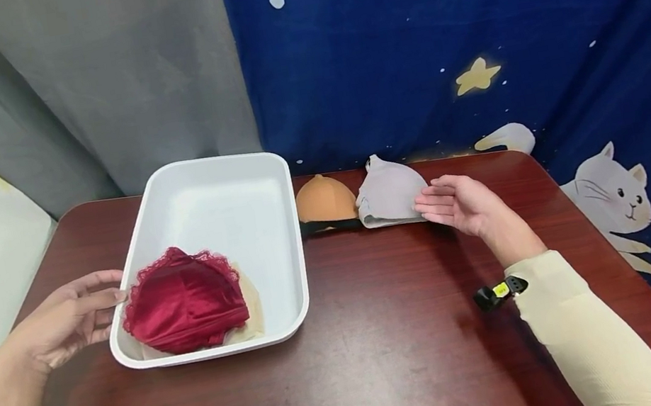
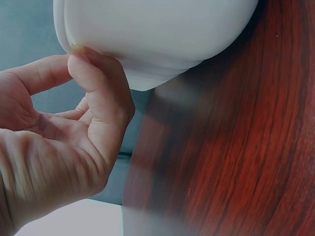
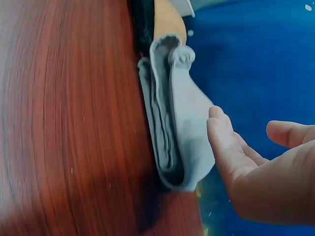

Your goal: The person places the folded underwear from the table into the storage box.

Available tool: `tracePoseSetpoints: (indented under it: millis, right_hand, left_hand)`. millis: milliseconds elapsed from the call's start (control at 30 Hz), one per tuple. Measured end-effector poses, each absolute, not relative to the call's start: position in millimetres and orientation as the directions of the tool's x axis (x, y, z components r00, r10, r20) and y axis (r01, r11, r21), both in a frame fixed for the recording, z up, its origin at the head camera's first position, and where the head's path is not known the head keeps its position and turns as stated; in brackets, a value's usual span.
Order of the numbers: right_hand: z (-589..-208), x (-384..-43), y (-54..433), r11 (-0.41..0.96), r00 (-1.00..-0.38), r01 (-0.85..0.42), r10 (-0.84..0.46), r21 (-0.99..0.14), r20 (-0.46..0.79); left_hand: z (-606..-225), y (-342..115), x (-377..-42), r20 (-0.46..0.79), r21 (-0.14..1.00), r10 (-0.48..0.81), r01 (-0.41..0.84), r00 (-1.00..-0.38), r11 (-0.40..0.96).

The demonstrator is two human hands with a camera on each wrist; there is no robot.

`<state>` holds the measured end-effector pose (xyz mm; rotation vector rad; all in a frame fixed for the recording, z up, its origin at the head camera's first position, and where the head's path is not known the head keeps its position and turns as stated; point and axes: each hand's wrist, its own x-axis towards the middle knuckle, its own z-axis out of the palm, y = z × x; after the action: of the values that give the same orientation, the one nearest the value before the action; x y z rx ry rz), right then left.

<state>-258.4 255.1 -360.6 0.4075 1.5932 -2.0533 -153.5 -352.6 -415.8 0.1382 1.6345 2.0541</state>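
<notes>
My left hand [image 1: 75,313] pinches the left rim of a white plastic tray [image 1: 217,171] between thumb and fingers; the left wrist view shows the thumb tip at the rim. Inside the tray, toward its near left, lies a folded dark red bra [image 1: 187,301] with lace edging, on top of a beige garment [image 1: 254,308] that is mostly hidden. My right hand [image 1: 462,205], fingers straight, is at the right side of a folded light grey bra [image 1: 391,192]. In the right wrist view its fingertips come close to or touch the grey cup.
An orange-tan bra [image 1: 325,199] with a black band sits between the tray and the grey bra at the table's back edge. The dark red wooden table [image 1: 374,338] has rounded corners. Behind it hang a grey curtain [image 1: 148,67] and a blue star-patterned curtain [image 1: 376,43].
</notes>
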Motion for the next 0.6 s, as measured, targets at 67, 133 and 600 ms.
tracePoseSetpoints:
  millis: [67, 133, 600]
  right_hand:
    - [-361.7, -258.8, 259.3, -0.188, -0.824, 0.565, -0.184, -0.804, -0.536]
    - [-362.8, -258.5, 264.8, -0.199, -0.82, 0.571, -0.166, -0.796, -0.547]
    - [-366.8, -256.8, 288.7, -0.232, -0.817, 0.576, -0.134, -0.784, -0.561]
  left_hand:
    - [-415.7, -352.4, -152.5, -0.234, 0.938, 0.425, -0.318, -0.874, -0.137]
    - [-415.6, -351.8, -152.0, -0.24, 0.941, 0.405, -0.314, -0.882, -0.124]
    - [-415.1, -351.4, -151.6, -0.253, 0.941, 0.383, -0.318, -0.888, -0.117]
